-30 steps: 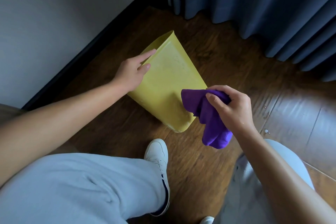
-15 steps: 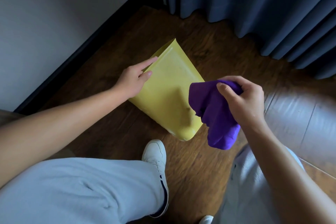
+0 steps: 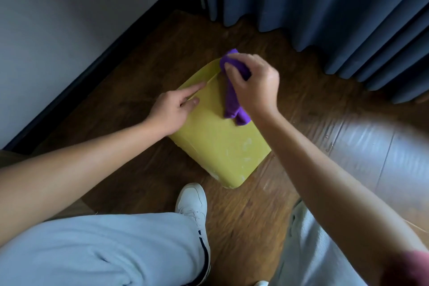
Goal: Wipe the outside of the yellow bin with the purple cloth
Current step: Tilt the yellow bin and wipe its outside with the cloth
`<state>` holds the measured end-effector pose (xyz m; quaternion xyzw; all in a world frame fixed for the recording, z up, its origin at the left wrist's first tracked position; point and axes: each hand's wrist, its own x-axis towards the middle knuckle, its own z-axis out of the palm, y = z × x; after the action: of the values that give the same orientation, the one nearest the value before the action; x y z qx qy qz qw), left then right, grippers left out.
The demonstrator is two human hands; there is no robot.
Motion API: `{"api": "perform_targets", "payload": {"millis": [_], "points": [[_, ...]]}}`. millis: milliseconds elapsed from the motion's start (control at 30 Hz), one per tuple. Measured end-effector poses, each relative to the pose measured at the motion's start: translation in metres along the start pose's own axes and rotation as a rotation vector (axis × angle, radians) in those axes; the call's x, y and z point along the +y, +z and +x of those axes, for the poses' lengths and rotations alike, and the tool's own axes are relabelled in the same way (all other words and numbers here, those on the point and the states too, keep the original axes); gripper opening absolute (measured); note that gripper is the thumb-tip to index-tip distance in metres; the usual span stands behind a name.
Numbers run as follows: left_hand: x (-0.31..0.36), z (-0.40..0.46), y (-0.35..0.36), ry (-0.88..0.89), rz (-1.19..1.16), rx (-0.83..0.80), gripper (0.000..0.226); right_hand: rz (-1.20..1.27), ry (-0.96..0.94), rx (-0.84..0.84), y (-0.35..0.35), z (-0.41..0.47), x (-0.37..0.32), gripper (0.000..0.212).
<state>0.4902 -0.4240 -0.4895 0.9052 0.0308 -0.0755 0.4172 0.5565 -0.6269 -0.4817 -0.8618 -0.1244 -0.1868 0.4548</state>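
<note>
Head view, near to far. Foreground: two legs in pale blue trousers and a white shoe with a dark side stripe, planted on the dark wooden floor; no brand or writing on the shoe can be read. Just beyond the toe lies the yellow bin, tipped on its side with its closed base nearest the shoe and its rim pointing away toward the wall corner; one broad outer wall faces up and carries pale smudges near the base. No label or lettering shows on it, and its interior is hidden from this angle. The left hand rests on the bin's left edge, fingers loosely extended, index finger pointing along the rim, gripping nothing. The right hand is closed around the purple cloth, pressing it on the upper wall near the rim; a loose tail of cloth trails toward the base. Background: grey wall, black skirting board, blue curtain reaching the floor.
</note>
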Motion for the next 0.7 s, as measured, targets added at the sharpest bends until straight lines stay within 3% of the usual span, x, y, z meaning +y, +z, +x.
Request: {"api": "perform_targets", "payload": {"millis": [133, 300, 467, 700], "points": [[-0.005, -0.007, 0.004, -0.021, -0.039, 0.116, 0.043, 0.064, -0.012, -0.140, 0.028, -0.018, 0.005, 0.038], [-0.008, -0.012, 0.004, 0.038, -0.048, 0.146, 0.043, -0.229, -0.163, 0.005, 0.042, -0.020, 0.028, 0.043], [-0.002, -0.019, 0.012, 0.091, 0.010, 0.174, 0.041, -0.157, -0.006, -0.189, 0.049, -0.019, 0.030, 0.075], [0.002, -0.022, 0.010, 0.088, 0.020, 0.198, 0.040, -0.226, 0.069, -0.210, 0.055, -0.031, 0.055, 0.068]]}}
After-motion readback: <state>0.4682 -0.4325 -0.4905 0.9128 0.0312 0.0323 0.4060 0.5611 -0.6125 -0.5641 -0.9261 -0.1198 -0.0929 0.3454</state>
